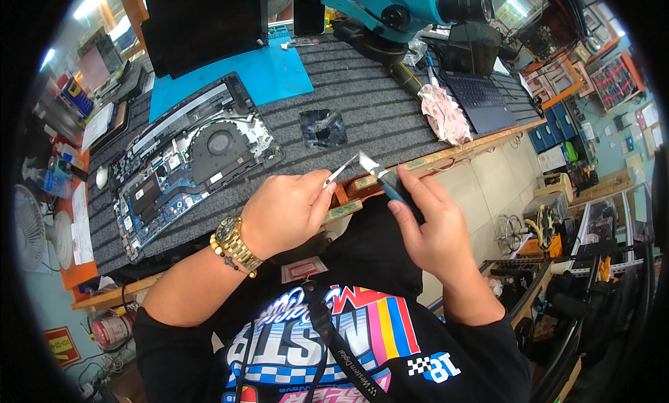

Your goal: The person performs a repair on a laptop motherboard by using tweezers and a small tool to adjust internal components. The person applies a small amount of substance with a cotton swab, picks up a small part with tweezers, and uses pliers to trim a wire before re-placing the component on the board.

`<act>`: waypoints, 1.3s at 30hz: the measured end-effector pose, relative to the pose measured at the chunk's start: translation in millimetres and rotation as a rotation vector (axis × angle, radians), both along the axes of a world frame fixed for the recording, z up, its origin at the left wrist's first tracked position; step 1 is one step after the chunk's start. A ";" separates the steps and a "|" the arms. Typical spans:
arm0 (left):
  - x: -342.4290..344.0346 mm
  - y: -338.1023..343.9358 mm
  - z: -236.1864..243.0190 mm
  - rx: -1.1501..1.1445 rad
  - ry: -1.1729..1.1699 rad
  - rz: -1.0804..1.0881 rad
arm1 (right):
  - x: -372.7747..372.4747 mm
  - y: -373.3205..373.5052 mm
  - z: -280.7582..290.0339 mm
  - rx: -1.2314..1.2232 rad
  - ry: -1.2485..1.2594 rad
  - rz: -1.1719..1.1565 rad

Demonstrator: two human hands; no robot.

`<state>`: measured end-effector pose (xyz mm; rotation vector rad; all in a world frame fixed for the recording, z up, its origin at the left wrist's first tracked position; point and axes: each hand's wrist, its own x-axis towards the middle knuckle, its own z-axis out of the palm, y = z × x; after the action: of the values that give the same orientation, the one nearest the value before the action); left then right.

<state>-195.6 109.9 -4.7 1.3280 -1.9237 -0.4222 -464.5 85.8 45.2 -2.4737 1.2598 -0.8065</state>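
Over the near edge of the bench, my left hand [289, 211] pinches slim metal tweezers [340, 172], their tips up by the bristles of a brush. My right hand [435, 225] grips that brush [395, 188] by its dark blue handle, with the white bristles pointing up and left. Whether tweezers and bristles touch, I cannot tell. Beyond both hands lies a dark, shiny square piece [323, 128] on the striped mat. An opened laptop base [195, 163], its fan and blue circuit board exposed, rests on the left of the bench.
The grey striped mat [362, 89] covers the bench. Behind stand a dark screen [202, 27] on a blue mat [279, 72] and a teal microscope [390, 13]. To the right are a crumpled pink cloth [444, 116] and a dark laptop [481, 100]. A fan [29, 225] stands far left.
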 end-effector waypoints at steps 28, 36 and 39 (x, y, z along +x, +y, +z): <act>-2.0 -2.1 -2.8 -0.037 -0.005 0.000 | 4.0 2.0 1.5 0.030 -0.025 0.056; 0.0 -0.6 -0.9 -0.008 -0.032 -0.006 | -4.6 -6.7 0.5 0.054 -0.032 -0.042; 2.9 0.6 1.6 0.017 0.070 0.026 | -6.6 -20.6 -8.9 0.127 -0.013 -0.021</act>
<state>-192.8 110.5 -3.1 1.3307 -1.8472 -0.4661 -471.0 65.1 36.3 -2.3554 1.2927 -0.7222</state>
